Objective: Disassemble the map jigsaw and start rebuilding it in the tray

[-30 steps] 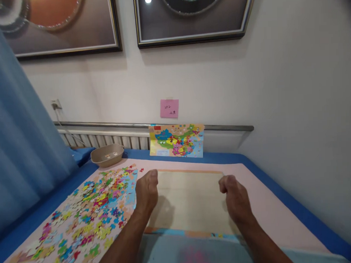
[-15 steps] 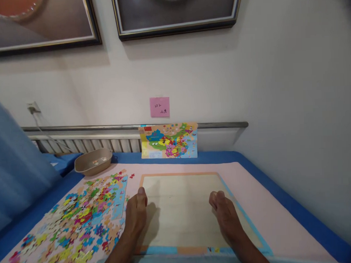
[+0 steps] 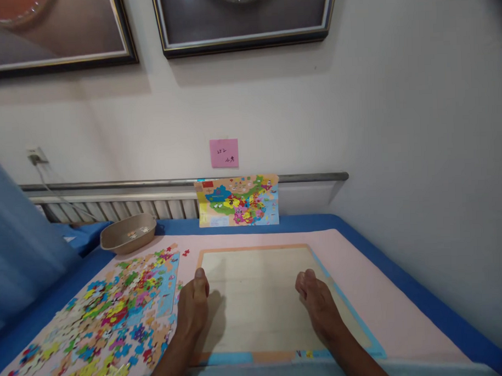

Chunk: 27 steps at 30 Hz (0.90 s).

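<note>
Along the left side of the blue-edged pink tabletop [image 3: 373,288] I have a spread of small multicoloured jigsaw pieces [image 3: 115,314], with a tan oval basket [image 3: 123,248] at the far left corner. My left hand [image 3: 193,305], fingers curled in and thumb uppermost, is over the left edge of a flat rectangular pale wooden board [image 3: 255,297] bordered orange and blue, near the tabletop's near edge. A colourful printed map sheet [image 3: 238,202] stands upright at the far edge, and my right hand [image 3: 316,303] is balled over the board's right side.
</note>
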Available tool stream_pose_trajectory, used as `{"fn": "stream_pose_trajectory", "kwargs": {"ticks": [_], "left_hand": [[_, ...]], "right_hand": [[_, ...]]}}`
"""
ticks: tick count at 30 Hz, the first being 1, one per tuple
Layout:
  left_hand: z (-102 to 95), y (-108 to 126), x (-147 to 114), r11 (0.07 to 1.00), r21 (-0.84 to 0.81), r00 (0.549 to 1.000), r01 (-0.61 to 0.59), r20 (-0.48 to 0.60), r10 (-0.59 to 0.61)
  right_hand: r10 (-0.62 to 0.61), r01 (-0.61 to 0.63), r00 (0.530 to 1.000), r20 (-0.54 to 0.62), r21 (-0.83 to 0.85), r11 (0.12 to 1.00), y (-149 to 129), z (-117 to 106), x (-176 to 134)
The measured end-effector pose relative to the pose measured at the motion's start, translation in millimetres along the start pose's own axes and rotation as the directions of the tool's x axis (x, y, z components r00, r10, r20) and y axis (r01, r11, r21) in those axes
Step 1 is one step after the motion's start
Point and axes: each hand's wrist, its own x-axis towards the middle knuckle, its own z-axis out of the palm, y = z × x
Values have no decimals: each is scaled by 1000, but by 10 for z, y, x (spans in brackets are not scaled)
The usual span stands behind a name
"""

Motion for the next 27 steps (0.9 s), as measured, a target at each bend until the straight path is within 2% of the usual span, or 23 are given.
{"fn": "stream_pose_trajectory", "kwargs": {"ticks": [7,12,14,16,18,21,24,27], "left_hand": [[13,-1,5,999,13,999,39,0,-39],[43,-1,6,990,124,997,71,17,-73],[53,43,-34,972,236,999,16,27,-23],[70,116,-112,920,371,990,-124,109,89],[98,201,-223,832,459,940,-312,275,201],[161,297,-399,717,447,806,-535,526,272],[219,324,-509,659,389,698,-643,651,297],[246,307,-539,630,364,660,-686,676,328]], "right_hand": [[14,-13,1000,8,-46,999,-6,7,-21],[8,-27,990,-140,-133,991,40,-33,40],[-6,-26,982,-189,-162,986,30,-45,36],[-63,24,984,-164,-232,973,-13,-31,-4],[-145,124,989,-33,-352,928,-67,13,-67],[-231,312,949,216,-522,794,-91,93,-149],[-324,513,858,399,-612,603,30,109,-154],[-425,672,734,529,-655,345,257,52,-106]]}}
